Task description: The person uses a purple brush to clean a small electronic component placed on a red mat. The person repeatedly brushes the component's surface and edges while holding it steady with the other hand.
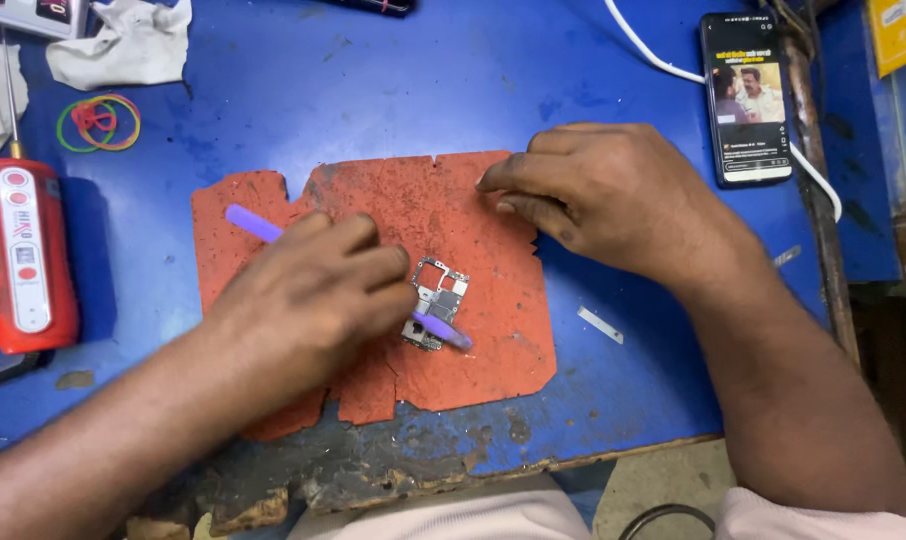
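Pale cloth over the person's lap (473, 520) fills the bottom edge, nearest the camera, just under the chipped front lip of the blue workbench (373, 90). Above it lies a worn orange mat (473, 200) with ragged, notched edges. On the mat's middle sits a small circuit board (438, 298), silvery with dark chips, lying flat and a little tilted. Left hand (313, 300) comes in from the lower left with its fingers curled shut around a purple plastic pry tool (258, 225); the tool's back end sticks out past the knuckles toward the upper left, and its front end crosses the lower part of the board, just beyond the fingertips. So the board lies immediately right of the left fingers, touching the tool and perhaps the fingertips themselves; I cannot tell which. Right hand (603, 200) rests on the mat's upper right part, fingers bent and drawn close together, tips pressed to the mat and holding nothing; the board is below and left of them, clearly apart. A black phone (745, 95) with a lit screen lies at upper right beside a white cable (663, 60). A red tool (23, 260) lies at far left, with coloured rubber bands (98, 122) above it.
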